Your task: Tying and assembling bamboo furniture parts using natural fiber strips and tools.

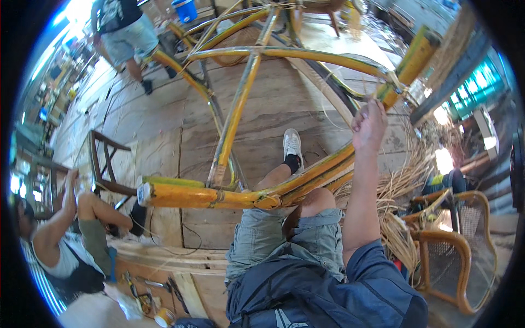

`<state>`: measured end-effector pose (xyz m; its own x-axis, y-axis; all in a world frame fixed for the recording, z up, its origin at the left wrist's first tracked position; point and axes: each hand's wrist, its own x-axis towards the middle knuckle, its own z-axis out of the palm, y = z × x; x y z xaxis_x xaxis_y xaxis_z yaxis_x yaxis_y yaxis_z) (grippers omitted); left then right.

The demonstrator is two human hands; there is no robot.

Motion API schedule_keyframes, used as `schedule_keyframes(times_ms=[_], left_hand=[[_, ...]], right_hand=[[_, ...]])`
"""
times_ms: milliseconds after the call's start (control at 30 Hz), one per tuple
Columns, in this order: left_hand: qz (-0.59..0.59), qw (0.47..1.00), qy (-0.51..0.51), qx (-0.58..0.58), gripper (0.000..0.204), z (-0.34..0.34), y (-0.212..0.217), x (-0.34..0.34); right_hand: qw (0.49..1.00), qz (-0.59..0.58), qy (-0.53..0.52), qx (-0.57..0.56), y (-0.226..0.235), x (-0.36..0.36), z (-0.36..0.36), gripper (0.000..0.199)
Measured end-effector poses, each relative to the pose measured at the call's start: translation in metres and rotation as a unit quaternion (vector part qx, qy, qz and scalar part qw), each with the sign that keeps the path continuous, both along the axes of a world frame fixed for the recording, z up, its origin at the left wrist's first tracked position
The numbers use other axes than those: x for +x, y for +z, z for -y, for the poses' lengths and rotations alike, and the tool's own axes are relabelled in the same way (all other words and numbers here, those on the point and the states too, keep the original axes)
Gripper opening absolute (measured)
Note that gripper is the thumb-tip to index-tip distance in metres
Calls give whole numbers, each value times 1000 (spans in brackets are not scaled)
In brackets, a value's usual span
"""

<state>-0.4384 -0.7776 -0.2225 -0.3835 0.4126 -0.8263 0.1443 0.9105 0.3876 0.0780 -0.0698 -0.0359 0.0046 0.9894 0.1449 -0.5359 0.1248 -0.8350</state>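
Observation:
A yellow and green bamboo furniture frame (pixel 240 115) rests across my lap, its thick pole (pixel 180 195) lying over my thighs. From there the slimmer poles run outward to the far side. At the right, a thick slanting bamboo post (pixel 418 60) meets a curved pole at a pale bound joint (pixel 395 82). Just below that joint is my right hand (pixel 369 126), raised with its fingers pinched together. Whatever thin thing they may hold is too small to make out. My left hand does not show.
Loose rattan strips (pixel 394 213) are heaped at my right, beside a brown rattan chair (pixel 465 240). Hand tools (pixel 145 290) lie on the wood at lower left. A seated person (pixel 65 240) is at left; another person (pixel 120 33) stands farther back near a blue bucket (pixel 185 10).

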Motion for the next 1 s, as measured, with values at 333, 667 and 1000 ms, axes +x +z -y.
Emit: schedule_keyframes(times_ms=[333,667,1000], left_hand=[[-252,956,-135,-65,33,-151,66,380],[-252,675,-320,615,27,-516,227,422],[-320,625,-331,631,33,-762,300,443]], right_hand=[[943,277,-149,108,-31,-7,-23,20],[917,325,-220,77,-39,11,-15,31],[903,347,-234,98,-26,26,-17,21]])
